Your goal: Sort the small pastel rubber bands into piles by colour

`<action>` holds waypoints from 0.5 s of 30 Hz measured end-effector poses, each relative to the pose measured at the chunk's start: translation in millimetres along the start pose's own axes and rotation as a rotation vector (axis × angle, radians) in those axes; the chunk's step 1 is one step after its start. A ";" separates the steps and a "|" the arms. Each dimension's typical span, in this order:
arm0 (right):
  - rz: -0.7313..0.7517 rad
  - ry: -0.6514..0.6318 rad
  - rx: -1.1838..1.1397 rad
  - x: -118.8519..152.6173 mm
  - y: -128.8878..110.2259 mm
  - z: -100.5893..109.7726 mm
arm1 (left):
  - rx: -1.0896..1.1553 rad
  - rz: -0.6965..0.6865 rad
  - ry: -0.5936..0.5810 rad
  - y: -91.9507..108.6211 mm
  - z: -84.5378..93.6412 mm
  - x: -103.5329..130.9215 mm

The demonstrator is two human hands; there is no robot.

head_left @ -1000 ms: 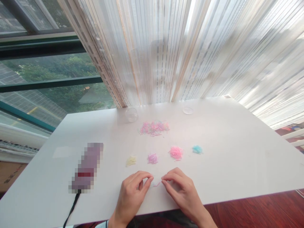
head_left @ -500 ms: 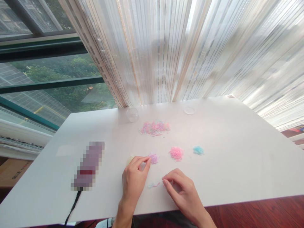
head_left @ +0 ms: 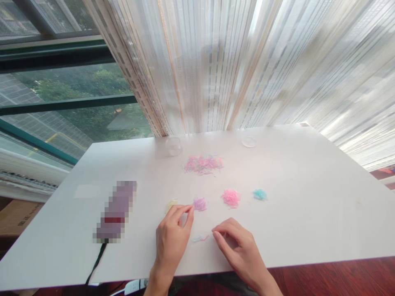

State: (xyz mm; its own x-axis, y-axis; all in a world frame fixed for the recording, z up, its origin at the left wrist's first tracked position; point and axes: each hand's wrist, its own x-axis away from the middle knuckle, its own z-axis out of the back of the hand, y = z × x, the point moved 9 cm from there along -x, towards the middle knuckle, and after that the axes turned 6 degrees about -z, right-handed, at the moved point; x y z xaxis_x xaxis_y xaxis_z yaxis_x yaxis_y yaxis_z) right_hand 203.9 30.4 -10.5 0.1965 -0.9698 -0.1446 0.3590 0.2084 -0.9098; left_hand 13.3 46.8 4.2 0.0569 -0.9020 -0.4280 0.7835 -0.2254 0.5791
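My left hand [head_left: 173, 235] is closed in a pinch, thumb and forefinger at the left edge of a small pile of purple strands [head_left: 200, 204]. Anything between those fingertips is too small to make out. Partly behind it lies a pale yellow pile [head_left: 171, 204]. My right hand [head_left: 237, 243] also pinches, just above the table, and what it may hold cannot be seen. Between the hands rest a few loose bluish and pink strands [head_left: 200, 238]. Beyond my right hand are a pink pile [head_left: 231, 198] and a smaller turquoise pile [head_left: 260, 194].
A larger mixed pile of strands [head_left: 204, 164] lies farther back on the white table [head_left: 308, 197]. Behind it stand a clear round container [head_left: 174, 146] and a clear lid [head_left: 248, 142]. A blurred purple object [head_left: 115, 211] with a black strap lies left. Curtains [head_left: 203, 65] border the far edge.
My left hand has drawn back slightly to the left, showing more of the yellow pile. The right hand has hardly moved, and the camera view has shifted a little.
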 end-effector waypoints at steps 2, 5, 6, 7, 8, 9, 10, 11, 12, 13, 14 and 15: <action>-0.004 0.001 0.000 -0.3 0.4 -0.1 | 0.070 -0.018 -0.046 -1.2 2.3 7.4; 0.001 0.010 0.003 -0.5 1.0 -0.1 | 0.121 -0.077 -0.144 -1.0 5.5 20.6; 0.003 0.018 0.004 -0.5 1.3 0.1 | 0.115 -0.104 -0.169 -0.3 7.3 24.9; 0.005 0.026 0.005 -0.4 1.7 0.4 | 0.105 -0.136 -0.187 1.1 9.4 28.8; 0.006 0.035 0.007 -0.2 2.0 0.7 | 0.093 -0.171 -0.203 2.9 11.2 32.3; 0.008 0.041 0.009 0.0 2.3 0.9 | 0.083 -0.205 -0.216 5.0 12.5 35.4; 0.009 0.045 0.013 0.3 2.5 0.8 | 0.072 -0.236 -0.225 7.2 13.4 38.0; 0.011 0.045 0.019 0.5 2.6 0.4 | 0.060 -0.258 -0.233 8.9 13.7 40.1; 0.014 0.043 0.026 0.7 2.5 -0.3 | 0.046 -0.271 -0.238 9.9 13.3 41.7; 0.020 0.041 0.034 0.8 2.2 -1.0 | 0.035 -0.277 -0.243 10.4 12.2 42.8; 0.026 0.040 0.044 0.8 1.6 -1.7 | 0.028 -0.279 -0.249 10.5 10.5 43.6; 0.035 0.039 0.053 0.9 1.0 -2.5 | 0.025 -0.277 -0.255 10.2 8.4 44.2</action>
State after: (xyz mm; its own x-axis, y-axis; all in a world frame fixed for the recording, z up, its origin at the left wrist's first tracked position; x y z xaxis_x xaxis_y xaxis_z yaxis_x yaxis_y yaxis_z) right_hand 202.2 29.5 -12.5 0.1741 -0.9659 -0.1917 0.4004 0.2473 -0.8823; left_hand 18.6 1.5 -2.9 -0.3137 -0.8674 -0.3862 0.7317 -0.4800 0.4838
